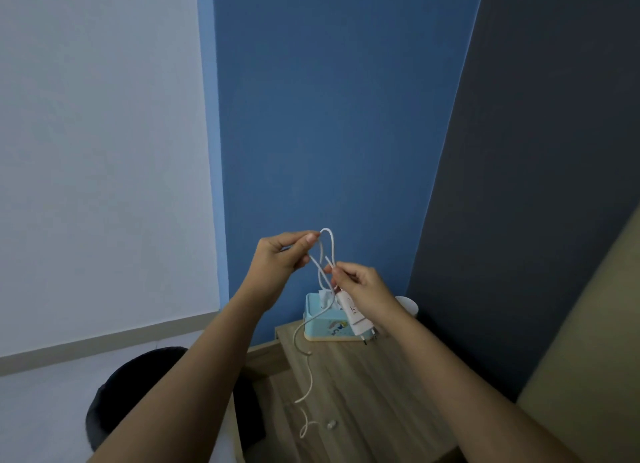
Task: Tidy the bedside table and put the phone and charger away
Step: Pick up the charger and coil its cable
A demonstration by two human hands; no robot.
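Observation:
Both hands are raised above the wooden bedside table. My left hand pinches a loop of the white charger cable at its top. My right hand grips the cable lower down, and the white charger plug sticks out below that hand. The rest of the cable hangs down and trails across the table, its free end lying near the front. No phone is in view.
A light blue tissue box stands at the table's back edge against the blue wall. A white cup is partly hidden behind my right wrist. A dark round seat stands on the floor to the left. A beige headboard rises at the right.

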